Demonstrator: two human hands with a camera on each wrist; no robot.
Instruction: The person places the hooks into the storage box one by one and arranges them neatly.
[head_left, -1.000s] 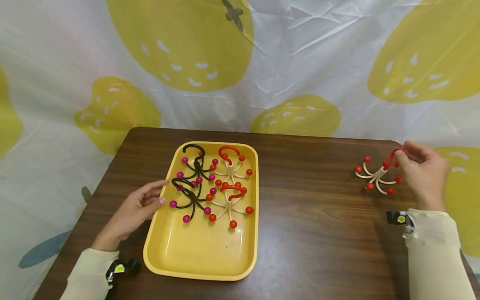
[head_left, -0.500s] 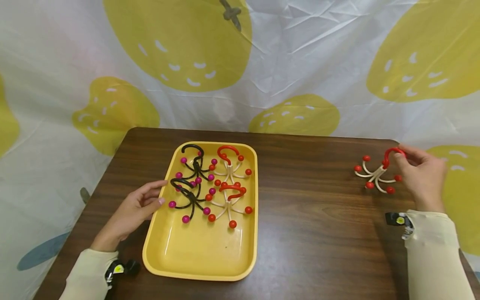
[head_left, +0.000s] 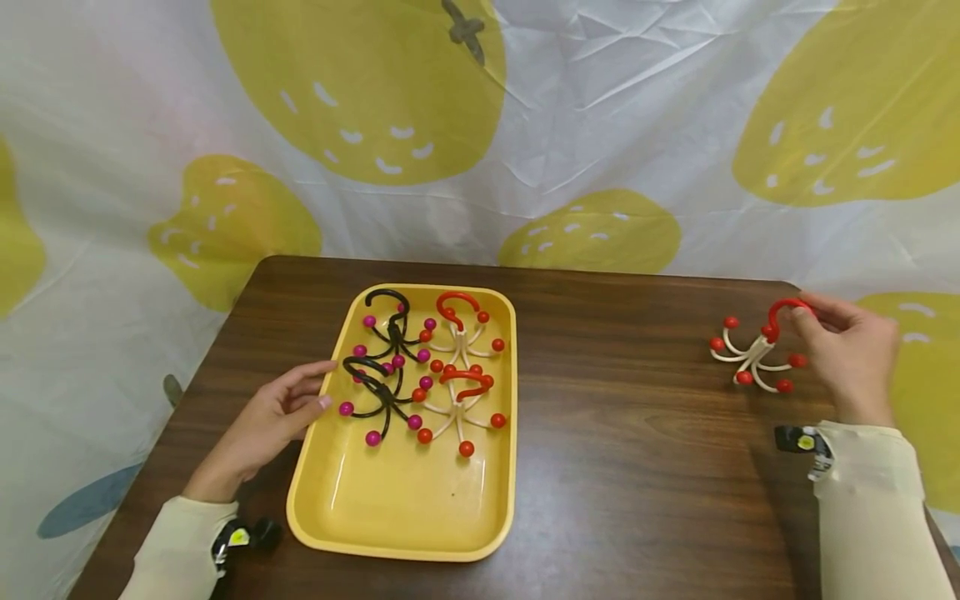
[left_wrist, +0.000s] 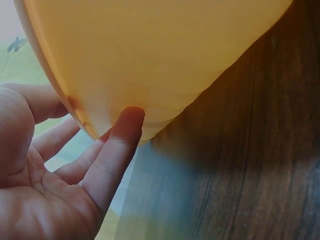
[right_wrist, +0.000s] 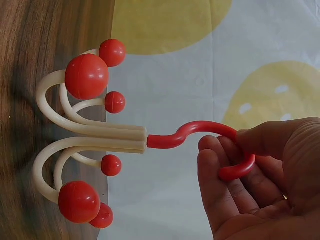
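Observation:
In the head view, my right hand (head_left: 852, 354) pinches the red top hook of a cream multi-arm hook hanger (head_left: 755, 354) with red ball tips. The right wrist view shows the thumb and fingers around that red hook (right_wrist: 200, 127), the cream arms curving up near the tabletop. Whether they touch it I cannot tell. My left hand (head_left: 258, 425) rests its loosely bent fingers and thumb against the left rim of a yellow tray (head_left: 401, 546). From the left wrist, fingertips (left_wrist: 131, 117) lie against the tray's outer wall.
Inside the tray are two black hangers (head_left: 386, 396) with magenta balls on the left. Two cream hangers (head_left: 459, 408) with red hooks and balls lie on the right. A brown wooden table (head_left: 637, 433) carries everything, with a lemon-print curtain (head_left: 420, 217) behind it.
The hanger in my right hand has turned a little, so its red hook shows a wider curve. My left hand and the tray hold their place.

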